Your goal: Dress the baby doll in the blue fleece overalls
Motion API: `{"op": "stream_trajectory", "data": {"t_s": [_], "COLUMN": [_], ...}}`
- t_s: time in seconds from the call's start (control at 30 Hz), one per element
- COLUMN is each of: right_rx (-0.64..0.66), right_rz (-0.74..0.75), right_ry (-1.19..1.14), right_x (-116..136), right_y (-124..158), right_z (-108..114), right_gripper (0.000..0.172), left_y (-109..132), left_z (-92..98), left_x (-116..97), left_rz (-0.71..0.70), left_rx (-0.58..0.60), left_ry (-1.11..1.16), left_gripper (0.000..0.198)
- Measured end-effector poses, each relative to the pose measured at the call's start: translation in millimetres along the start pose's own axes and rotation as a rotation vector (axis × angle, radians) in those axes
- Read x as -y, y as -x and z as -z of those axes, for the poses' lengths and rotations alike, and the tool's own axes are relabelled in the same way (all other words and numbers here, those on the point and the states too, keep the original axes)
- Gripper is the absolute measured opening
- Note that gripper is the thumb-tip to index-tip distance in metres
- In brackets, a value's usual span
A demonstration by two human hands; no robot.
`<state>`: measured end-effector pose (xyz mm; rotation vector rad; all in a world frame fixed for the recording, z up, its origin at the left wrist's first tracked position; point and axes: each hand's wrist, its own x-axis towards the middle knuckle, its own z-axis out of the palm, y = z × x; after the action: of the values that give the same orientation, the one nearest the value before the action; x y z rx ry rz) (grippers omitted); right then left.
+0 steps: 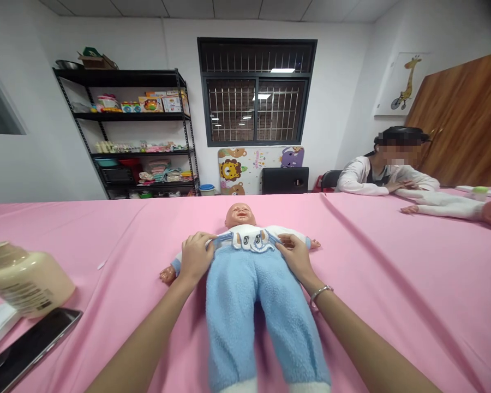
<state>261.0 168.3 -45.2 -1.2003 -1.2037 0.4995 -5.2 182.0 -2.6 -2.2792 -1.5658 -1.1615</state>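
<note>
Doll face-up on pink-covered table, head pointing away; blue trousers run lengthwise toward wearer; left hand pinches left side of waistband, right hand its right; waistband spans crosswise between hands, both equally near.

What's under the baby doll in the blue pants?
Pink cloth shows around the doll and between the legs of its blue pants. What lies directly beneath its body is covered, so I can't tell.
</note>
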Motion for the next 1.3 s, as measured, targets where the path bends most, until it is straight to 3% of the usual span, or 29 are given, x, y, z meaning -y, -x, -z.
{"op": "stream_trajectory", "data": {"t_s": [0.1,0.2,0.3,0.53,0.67,0.8,0.9,1.07,1.3], "right_rx": [-0.019,0.064,0.115,-0.055,-0.157,-0.216,-0.221,-0.143,-0.099], "right_rz": [0.008,0.007,0.07,0.392,0.6,0.679,0.632,0.355,0.19], "right_ry": [0.011,-0.035,0.008,0.289,0.38,0.396,0.367,0.302,0.303], "right_x": [0,6,15,29,36,39,38,34,28], "right_y": [2,4,6,14,16,17,18,21,17], "right_z": [-2,-3,-3,1,4,5,4,2,4], "right_gripper": [0.04,0.042,0.037,0.017,0.018,0.017,0.015,0.018,0.021], "left_y": [1,1,1,2,1,3,5,5,2], "left_z": [-6.1,-9.7,-8.4,6.4,12.9,16.4,17.0,14.7,4.9], "left_x": [4,2,-5,-16,-20,-28,-32,-31,-15], "left_rz": [-0.005,-0.046,-0.074,-0.188,-0.201,-0.272,-0.327,-0.385,-0.128], "left_rx": [0.037,0.098,0.123,-0.156,-0.359,-0.455,-0.474,-0.437,-0.219], "left_ry": [0.065,0.213,0.287,0.119,0.056,0.066,0.067,0.067,0.111], "left_gripper": [0.02,0.032,0.027,0.011,0.009,0.011,0.012,0.014,0.012]}}
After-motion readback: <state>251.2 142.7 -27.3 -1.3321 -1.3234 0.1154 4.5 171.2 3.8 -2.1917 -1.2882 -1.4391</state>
